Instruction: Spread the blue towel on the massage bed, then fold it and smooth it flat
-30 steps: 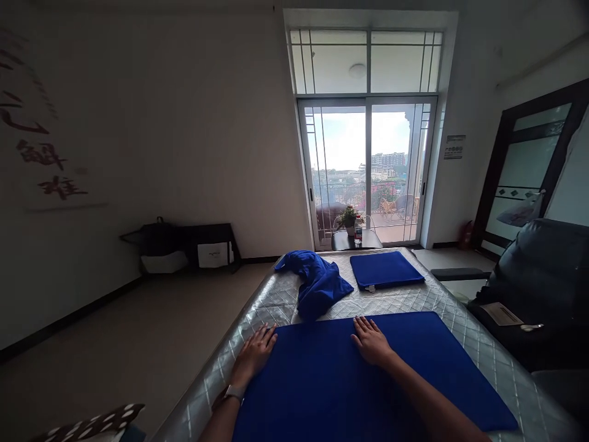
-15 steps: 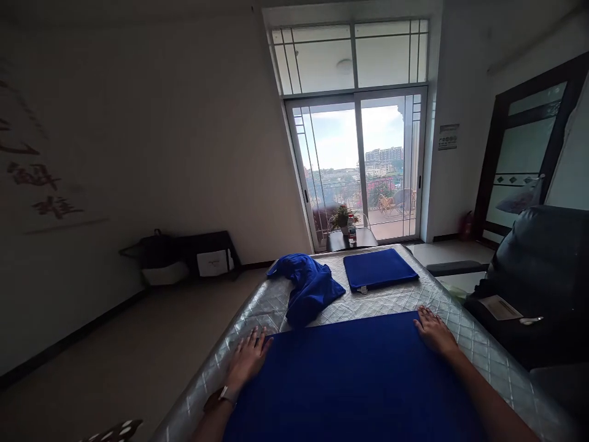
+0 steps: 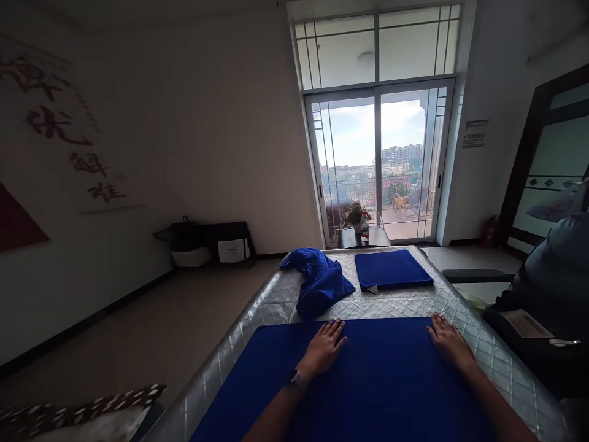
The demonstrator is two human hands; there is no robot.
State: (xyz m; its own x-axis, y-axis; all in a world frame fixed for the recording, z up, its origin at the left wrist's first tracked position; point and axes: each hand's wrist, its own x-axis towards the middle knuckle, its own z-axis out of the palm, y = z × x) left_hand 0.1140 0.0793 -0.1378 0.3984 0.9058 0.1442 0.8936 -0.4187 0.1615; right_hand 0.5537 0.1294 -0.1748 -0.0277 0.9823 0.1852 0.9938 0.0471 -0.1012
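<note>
A large blue cloth [image 3: 386, 387] lies spread flat over the near part of a silvery quilted mattress [image 3: 276, 301]. My left hand [image 3: 322, 347] rests flat on its upper middle, fingers stretched out. At the cloth's far right edge, my right hand [image 3: 451, 341] lies palm down with its fingers extended. Beyond the far edge sit a crumpled blue cloth [image 3: 322, 285] on the left and a neatly folded blue cloth [image 3: 393, 269] with a small white tag on the right.
A small dark table [image 3: 364, 237] with a plant and a bottle [image 3: 364, 227] stands past the mattress, before a sliding glass door [image 3: 377, 166]. A dark chair [image 3: 547, 294] holding a card is at right. Bags [image 3: 188, 245] lie along the left wall. Polka-dot fabric [image 3: 87, 411] shows at lower left.
My left hand has slid right from the cloth's left edge to its upper middle. My right hand stays at the right edge. The view has turned left.
</note>
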